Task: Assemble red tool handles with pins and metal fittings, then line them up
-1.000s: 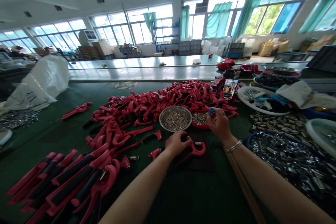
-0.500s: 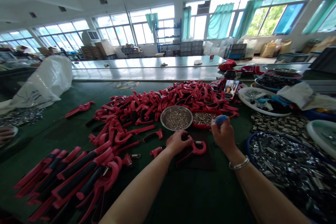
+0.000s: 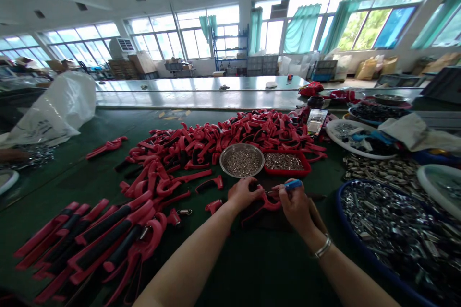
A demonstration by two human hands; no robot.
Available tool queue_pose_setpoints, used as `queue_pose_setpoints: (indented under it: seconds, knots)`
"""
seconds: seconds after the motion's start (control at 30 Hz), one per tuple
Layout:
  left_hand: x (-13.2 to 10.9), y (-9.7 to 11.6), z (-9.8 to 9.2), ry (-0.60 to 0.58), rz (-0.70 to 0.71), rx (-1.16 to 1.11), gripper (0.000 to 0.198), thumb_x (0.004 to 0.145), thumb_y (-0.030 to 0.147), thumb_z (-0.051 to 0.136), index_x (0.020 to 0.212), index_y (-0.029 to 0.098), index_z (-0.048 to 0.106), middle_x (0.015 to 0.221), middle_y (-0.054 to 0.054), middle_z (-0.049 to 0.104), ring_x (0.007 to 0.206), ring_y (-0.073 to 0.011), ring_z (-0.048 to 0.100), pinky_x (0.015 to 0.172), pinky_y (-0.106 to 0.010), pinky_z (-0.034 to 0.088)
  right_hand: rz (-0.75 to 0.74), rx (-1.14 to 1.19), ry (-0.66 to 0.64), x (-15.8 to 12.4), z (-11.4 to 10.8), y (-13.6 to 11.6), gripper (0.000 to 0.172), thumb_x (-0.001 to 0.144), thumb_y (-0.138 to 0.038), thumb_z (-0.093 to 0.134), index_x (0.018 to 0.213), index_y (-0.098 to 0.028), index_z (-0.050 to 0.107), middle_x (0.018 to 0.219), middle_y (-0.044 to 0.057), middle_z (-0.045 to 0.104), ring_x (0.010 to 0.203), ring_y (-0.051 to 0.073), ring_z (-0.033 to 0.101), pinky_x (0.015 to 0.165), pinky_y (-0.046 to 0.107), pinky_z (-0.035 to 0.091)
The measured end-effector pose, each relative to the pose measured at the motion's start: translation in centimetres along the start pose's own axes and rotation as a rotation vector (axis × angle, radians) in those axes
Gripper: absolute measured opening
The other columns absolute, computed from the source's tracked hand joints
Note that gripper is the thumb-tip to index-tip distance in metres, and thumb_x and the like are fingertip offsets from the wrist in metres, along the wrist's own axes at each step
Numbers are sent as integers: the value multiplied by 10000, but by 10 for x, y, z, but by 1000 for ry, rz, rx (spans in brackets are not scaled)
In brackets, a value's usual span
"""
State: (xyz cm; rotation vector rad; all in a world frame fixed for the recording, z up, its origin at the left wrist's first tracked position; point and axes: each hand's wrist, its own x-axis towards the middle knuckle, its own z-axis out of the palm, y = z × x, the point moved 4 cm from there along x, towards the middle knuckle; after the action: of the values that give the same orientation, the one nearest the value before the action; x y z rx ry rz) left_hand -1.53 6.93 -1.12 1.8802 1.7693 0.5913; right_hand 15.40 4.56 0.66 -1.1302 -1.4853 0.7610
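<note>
My left hand (image 3: pixel 245 194) is closed around one end of a pink clamp (image 3: pixel 269 203), which looks like a guitar capo with a curved jaw. The clamp lies on a dark mat (image 3: pixel 264 223) on the bench. In my closed right hand (image 3: pixel 297 206) is a blue-handled tool (image 3: pixel 293 184), tilted with its thin end toward the clamp near my left fingertips. My fingers hide the exact contact. Just beyond my hands stand a round metal bowl (image 3: pixel 242 161) of small metal pieces and a red tray (image 3: pixel 307 169) of pins.
A heap of pink clamp parts (image 3: pixel 230 132) spreads behind the bowl. Rows of clamps with black pads (image 3: pixel 104 230) lie at left. On the right are a blue basin (image 3: pixel 340 201) of metal parts, a white plate (image 3: pixel 333 132) and a phone (image 3: pixel 317 122). Another person's hand (image 3: pixel 14 155) shows far left.
My right hand has moved left and down from beside the red tray, bringing the blue-handled tool to the clamp. My left hand keeps its hold on the clamp.
</note>
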Motion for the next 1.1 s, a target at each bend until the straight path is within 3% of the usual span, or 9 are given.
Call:
queue_pose_setpoints:
  seconds: [0.17,0.27,0.4,0.47,0.53,0.63,0.83,1.0,1.1]
  knots:
    - [-1,2,-1,3,-2,8,458,728,573,512,1072,274,563,1066,-14,607,950,-193,566,746,-251,436,-72,-133,-23,-4,5,-14,194,820,-338,457,929,-226,343,796,53,642,683,201,651,643,345,528]
    - [-2,4,-2,18,-6,12,440,742,557,507,1075,275,563,1067,-18,607,948,-194,567,762,-261,437,-27,-94,-27,-1,6,-11,223,810,-364,473,931,-227,344,796,47,638,685,201,648,649,353,533]
    - [-2,6,-2,6,-11,7,415,760,528,503,1083,275,560,1076,-20,606,956,-191,566,781,-265,437,314,246,60,4,6,11,286,774,-392,524,889,-237,314,712,-5,622,583,186,641,540,340,548]
    - [0,5,-1,-15,-7,3,407,755,519,513,1079,276,562,1076,-20,606,958,-192,565,785,-268,438,498,401,31,3,12,20,294,758,-371,546,865,-235,309,651,-28,615,544,176,637,490,307,539]
    - [2,5,0,-27,-1,-3,411,747,515,525,1076,273,562,1080,-22,605,959,-192,565,786,-267,439,572,451,-49,0,18,21,292,752,-348,561,874,-230,323,630,-33,619,532,169,637,460,273,524]
    - [3,3,0,-31,-4,-17,423,741,520,528,1078,266,560,1086,-22,604,962,-193,564,778,-263,439,515,404,-78,0,16,18,327,739,-370,588,894,-234,334,630,-33,626,510,173,633,437,269,519]
    - [1,3,0,-32,-15,-43,438,739,527,527,1080,256,565,1076,-30,607,942,-193,567,764,-256,434,256,310,81,4,-5,9,383,737,-450,583,932,-223,342,725,7,642,559,183,645,518,328,554]
    - [1,3,0,-25,-19,-40,433,737,532,529,1070,258,569,1075,-29,607,960,-197,558,774,-256,428,163,200,0,8,-1,8,369,760,-482,542,931,-216,352,737,27,636,565,186,641,522,336,548]
    - [0,2,-1,-20,-28,-29,435,737,545,521,1075,274,565,1083,-22,604,958,-200,562,756,-264,432,35,5,47,28,-11,8,331,782,-476,511,934,-215,375,763,48,638,592,191,637,556,340,537]
